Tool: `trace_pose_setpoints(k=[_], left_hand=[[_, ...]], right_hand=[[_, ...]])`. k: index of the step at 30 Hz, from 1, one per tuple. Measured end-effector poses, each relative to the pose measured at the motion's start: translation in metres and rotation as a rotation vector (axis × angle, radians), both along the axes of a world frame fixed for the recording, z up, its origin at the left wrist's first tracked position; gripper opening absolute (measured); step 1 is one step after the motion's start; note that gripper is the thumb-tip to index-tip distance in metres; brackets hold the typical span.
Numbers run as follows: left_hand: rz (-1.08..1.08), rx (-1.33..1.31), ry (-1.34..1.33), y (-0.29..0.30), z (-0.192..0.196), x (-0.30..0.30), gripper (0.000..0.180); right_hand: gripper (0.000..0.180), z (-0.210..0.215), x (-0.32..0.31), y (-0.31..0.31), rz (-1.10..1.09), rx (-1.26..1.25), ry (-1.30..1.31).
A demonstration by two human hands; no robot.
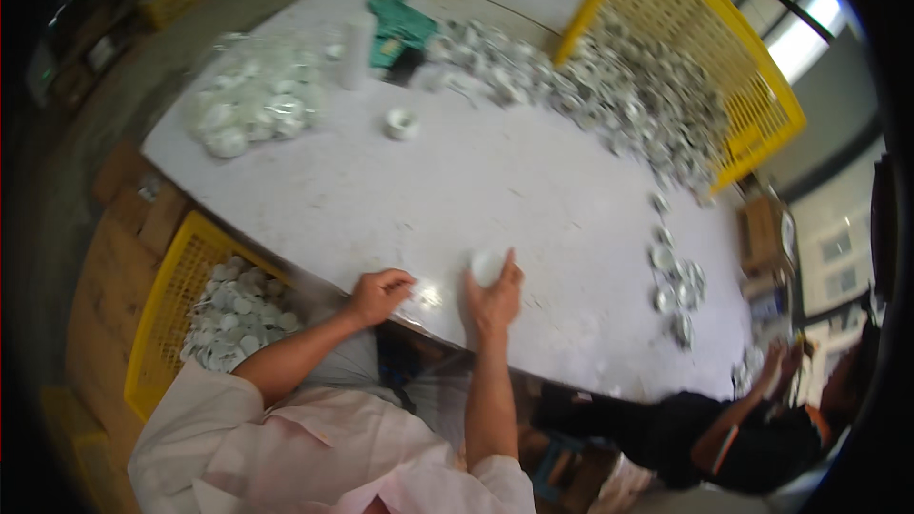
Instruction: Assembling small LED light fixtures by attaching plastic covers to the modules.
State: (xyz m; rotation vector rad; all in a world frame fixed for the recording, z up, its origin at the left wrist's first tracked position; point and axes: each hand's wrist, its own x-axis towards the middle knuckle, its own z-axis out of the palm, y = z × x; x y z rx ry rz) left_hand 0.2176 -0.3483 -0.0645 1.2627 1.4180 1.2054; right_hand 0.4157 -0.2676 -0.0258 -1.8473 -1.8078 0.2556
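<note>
My right hand [497,305] grips a white round piece [486,266] just above the table, near its front edge; thumb and fingers lie round its sides. To the left, my left hand [379,297] is closed at the table's edge, its fingertips pressed together. Whatever it may hold is too small to make out. A white ring-shaped roll [401,124] stands on the table beyond both hands. Farther right, several small white round parts [678,287] lie in a loose group.
A large heap of white parts [638,86] spills from a tipped yellow crate [776,95]. Clear-bagged white pieces [257,100], a white cylinder [357,49] and green plastic [400,27] lie at the back. White discs fill another yellow crate [157,324] at left. A co-worker [762,438] works at right.
</note>
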Motion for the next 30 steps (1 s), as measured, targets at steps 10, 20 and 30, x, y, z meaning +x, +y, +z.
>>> trace_pose_setpoints(k=[10, 20, 30], left_hand=[[-0.01, 0.022, 0.103, 0.0, 0.001, -0.004, 0.014], [-0.032, 0.007, -0.02, 0.001, 0.006, -0.016, 0.018], [0.329, 0.197, 0.009, 0.144, 0.035, -0.154, 0.044]], right_hand=[[0.074, 0.016, -0.004, 0.006, 0.051, -0.152, -0.066], [0.076, 0.009, 0.016, -0.019, 0.088, 0.04, 0.101], [0.054, -0.031, 0.039, -0.08, 0.103, 0.347, 0.197]])
